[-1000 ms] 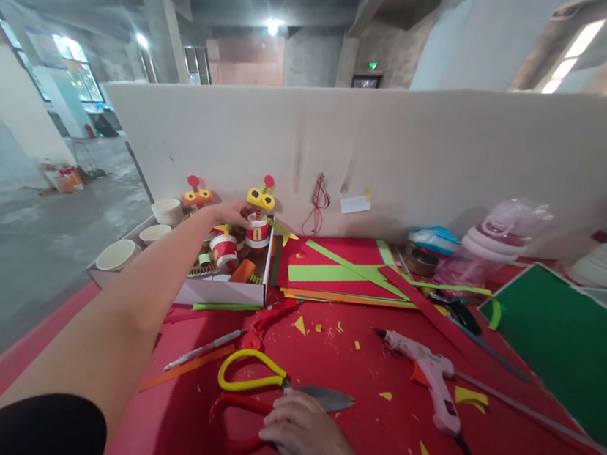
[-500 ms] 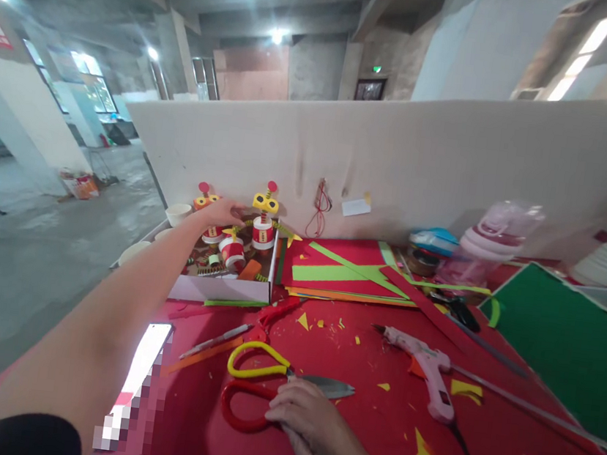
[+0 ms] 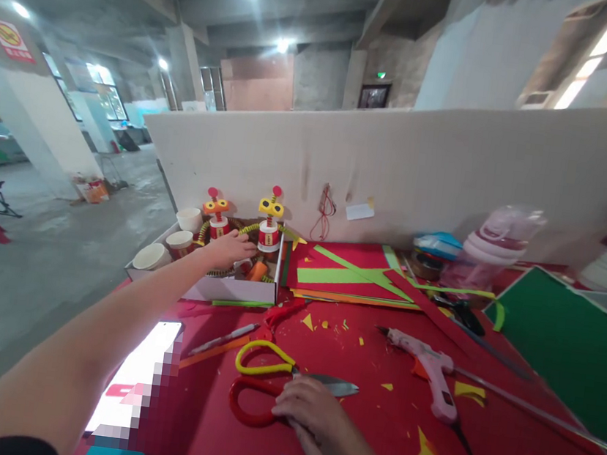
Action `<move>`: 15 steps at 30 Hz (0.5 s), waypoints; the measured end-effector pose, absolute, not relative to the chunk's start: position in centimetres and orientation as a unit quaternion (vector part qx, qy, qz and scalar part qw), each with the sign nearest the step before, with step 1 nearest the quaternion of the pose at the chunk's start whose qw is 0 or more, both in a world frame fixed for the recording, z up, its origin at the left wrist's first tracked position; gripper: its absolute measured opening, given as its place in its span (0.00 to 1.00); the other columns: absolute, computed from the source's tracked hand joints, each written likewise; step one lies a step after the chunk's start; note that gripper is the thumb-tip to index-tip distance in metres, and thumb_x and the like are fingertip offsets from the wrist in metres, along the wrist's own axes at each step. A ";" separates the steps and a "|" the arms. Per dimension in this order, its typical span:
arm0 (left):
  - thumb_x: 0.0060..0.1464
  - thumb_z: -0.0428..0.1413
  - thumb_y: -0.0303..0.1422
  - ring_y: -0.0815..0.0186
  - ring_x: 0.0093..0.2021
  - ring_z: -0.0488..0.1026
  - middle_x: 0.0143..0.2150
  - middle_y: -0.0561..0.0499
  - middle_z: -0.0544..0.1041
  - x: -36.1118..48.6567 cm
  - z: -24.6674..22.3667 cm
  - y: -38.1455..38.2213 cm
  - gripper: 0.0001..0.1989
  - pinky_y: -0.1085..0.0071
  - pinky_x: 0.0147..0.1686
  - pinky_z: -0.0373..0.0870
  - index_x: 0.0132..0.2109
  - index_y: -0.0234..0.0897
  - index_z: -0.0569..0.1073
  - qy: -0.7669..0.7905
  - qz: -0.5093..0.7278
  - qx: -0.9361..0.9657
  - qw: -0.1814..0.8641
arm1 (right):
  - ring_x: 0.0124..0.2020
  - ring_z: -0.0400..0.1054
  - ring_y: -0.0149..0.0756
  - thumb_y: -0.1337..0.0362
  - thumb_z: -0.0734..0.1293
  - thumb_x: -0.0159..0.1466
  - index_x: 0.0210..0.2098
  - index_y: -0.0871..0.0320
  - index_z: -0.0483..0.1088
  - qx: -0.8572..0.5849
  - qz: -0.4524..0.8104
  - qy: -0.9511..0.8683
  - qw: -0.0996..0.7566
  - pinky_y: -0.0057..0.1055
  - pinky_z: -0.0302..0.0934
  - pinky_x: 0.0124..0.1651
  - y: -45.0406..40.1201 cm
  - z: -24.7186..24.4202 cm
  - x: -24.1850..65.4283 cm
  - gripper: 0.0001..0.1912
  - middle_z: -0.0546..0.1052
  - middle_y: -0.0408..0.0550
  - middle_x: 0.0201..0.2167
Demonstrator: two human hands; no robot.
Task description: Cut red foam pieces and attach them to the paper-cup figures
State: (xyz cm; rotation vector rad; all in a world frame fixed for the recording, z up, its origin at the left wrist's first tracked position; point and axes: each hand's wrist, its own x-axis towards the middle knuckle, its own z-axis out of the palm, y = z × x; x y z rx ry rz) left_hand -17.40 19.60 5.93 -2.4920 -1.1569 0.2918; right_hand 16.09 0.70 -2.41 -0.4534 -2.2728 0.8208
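My left hand [image 3: 230,249] reaches into a white box [image 3: 196,287] at the back left, over a paper-cup figure lying there; its fingertips are too small to make out. Behind it stand two cup figures with springy necks, one with an orange face [image 3: 216,206] and one with a yellow face [image 3: 271,209]. My right hand [image 3: 308,409] rests on the red table, its fingers curled at the pivot of a pair of scissors [image 3: 265,359] with one yellow and one red handle. The blades point right.
A pink glue gun [image 3: 433,369] with a cable lies right of the scissors. A phone [image 3: 135,377] lies at left. Green strips [image 3: 342,275], a pink bottle [image 3: 492,243], a green board [image 3: 569,356] and yellow scraps are around. A white partition [image 3: 399,173] stands behind.
My left hand has moved down and right inside the box, away from the orange-faced figure and over the lying one. The view has shifted slightly. My right hand stays at the scissors.
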 end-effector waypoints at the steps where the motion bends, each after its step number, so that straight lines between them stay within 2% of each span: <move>1: 0.48 0.51 0.20 0.56 0.51 0.65 0.53 0.42 0.72 -17.4 5.8 19.9 0.26 0.62 0.44 0.55 0.55 0.41 0.70 -0.411 0.110 -0.883 0.196 | 0.45 0.67 0.32 0.73 0.58 0.65 0.43 0.56 0.70 -0.174 0.313 -0.872 0.335 0.35 0.59 0.57 0.7 -2.3 16.1 0.13 0.76 0.48 0.40; 8: 0.47 0.51 0.21 0.56 0.50 0.64 0.50 0.43 0.74 -18.0 5.8 19.5 0.23 0.61 0.45 0.54 0.51 0.38 0.71 -0.430 0.101 -0.873 0.207 | 0.46 0.66 0.33 0.73 0.58 0.65 0.44 0.56 0.70 -0.173 0.318 -0.871 0.332 0.36 0.58 0.58 0.7 -2.4 16.2 0.13 0.75 0.48 0.42; 12: 0.46 0.55 0.28 0.54 0.51 0.63 0.55 0.43 0.71 -19.3 6.8 18.2 0.25 0.58 0.49 0.54 0.54 0.40 0.68 -0.474 0.023 -0.857 0.199 | 0.46 0.66 0.34 0.72 0.57 0.66 0.44 0.56 0.70 -0.179 0.329 -0.873 0.314 0.37 0.57 0.57 0.7 -2.4 16.1 0.13 0.75 0.49 0.41; 15: 0.45 0.58 0.35 0.51 0.52 0.62 0.54 0.43 0.71 -20.4 7.8 17.7 0.27 0.57 0.50 0.56 0.54 0.39 0.68 -0.543 -0.067 -0.823 0.155 | 0.46 0.66 0.34 0.71 0.56 0.66 0.43 0.56 0.70 -0.182 0.328 -0.874 0.308 0.38 0.56 0.58 0.7 -2.1 16.1 0.13 0.76 0.49 0.41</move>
